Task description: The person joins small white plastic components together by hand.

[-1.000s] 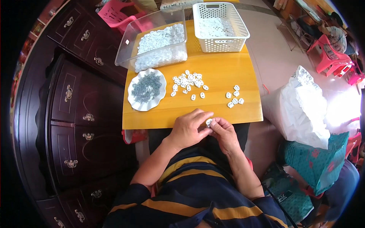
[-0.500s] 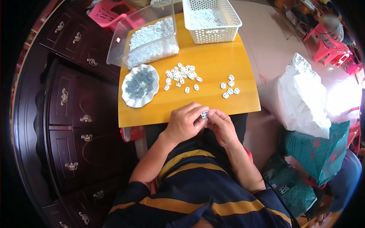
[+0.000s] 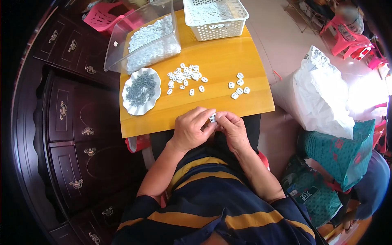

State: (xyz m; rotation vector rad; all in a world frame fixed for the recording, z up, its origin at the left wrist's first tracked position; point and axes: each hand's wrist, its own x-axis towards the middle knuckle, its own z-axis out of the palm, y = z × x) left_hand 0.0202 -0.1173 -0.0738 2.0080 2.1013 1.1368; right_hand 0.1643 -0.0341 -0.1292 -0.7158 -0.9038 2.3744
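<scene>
A small white plastic piece with dark holes (image 3: 212, 117) is pinched between the thumb and forefinger of my left hand (image 3: 190, 128). My right hand (image 3: 232, 130) closes on the same piece from the other side, thumb and fingertips pressed against it. Both hands meet just off the table's near edge. Ahead lies a loose heap of white oval two-holed pieces (image 3: 185, 74). To the right is a smaller group of similar white pieces (image 3: 239, 87). A wavy-rimmed white dish (image 3: 126, 102) at the left holds many thin, dark grey bits, too small to name surely.
On the yellow wooden table (image 3: 220, 61), a clear plastic bin (image 3: 112, 57) and a perforated white basket (image 3: 212, 32) hold masses of white pieces. Dark drawers (image 3: 65, 110) line the left. A white sack (image 3: 314, 94) and teal bags (image 3: 347, 159) stand right, near another person's arm (image 3: 371, 188).
The view has shifted a little, so the table and its contents sit further left and higher. Both hands keep hold of the white piece, with only slight finger movement.
</scene>
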